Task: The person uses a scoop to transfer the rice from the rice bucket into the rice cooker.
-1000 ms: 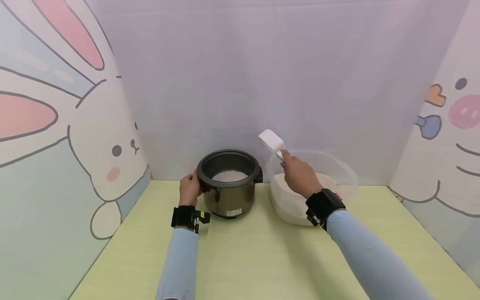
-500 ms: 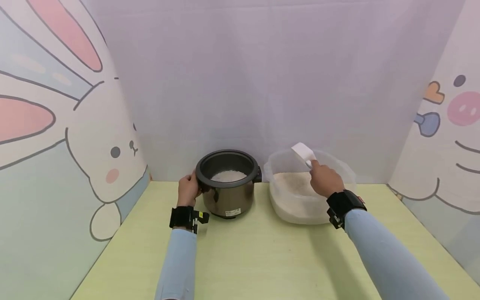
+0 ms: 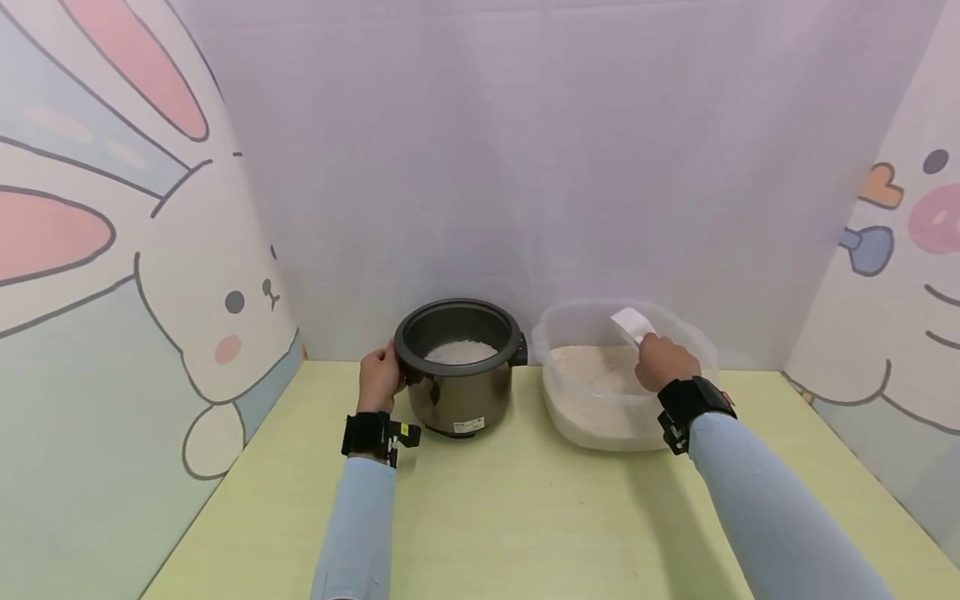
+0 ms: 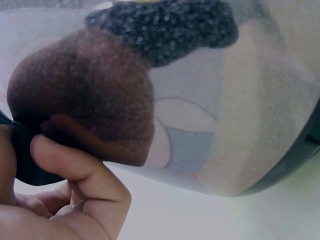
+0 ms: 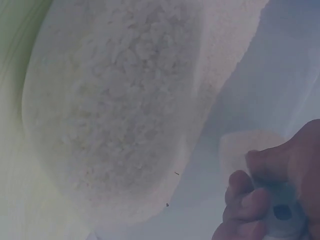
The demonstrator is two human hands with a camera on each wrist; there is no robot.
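A dark, glossy rice cooker (image 3: 459,398) stands lidless on the left, with white rice (image 3: 461,352) in its pot. My left hand (image 3: 378,379) grips the cooker's side handle; in the left wrist view the thumb and curled fingers close around that black handle (image 4: 31,165). To the right is a translucent plastic tub (image 3: 553,398) of rice (image 3: 592,365). Over the tub's right part, my right hand (image 3: 665,364) holds a white scoop (image 3: 632,322) by its handle. In the right wrist view several fingers (image 5: 247,205) wrap the scoop's handle, its cup partly hidden behind the hand.
Both vessels stand at the back of a pale green table (image 3: 495,508), close to a plain lilac cloth (image 3: 480,167). Side panels with a cartoon rabbit (image 3: 202,283) and a pig (image 3: 900,333) flank the table. A narrow gap separates cooker and tub.
My right hand has moved right and down with the scoop, from between the cooker and tub to over the tub's right part. The left hand keeps its grip on the cooker.
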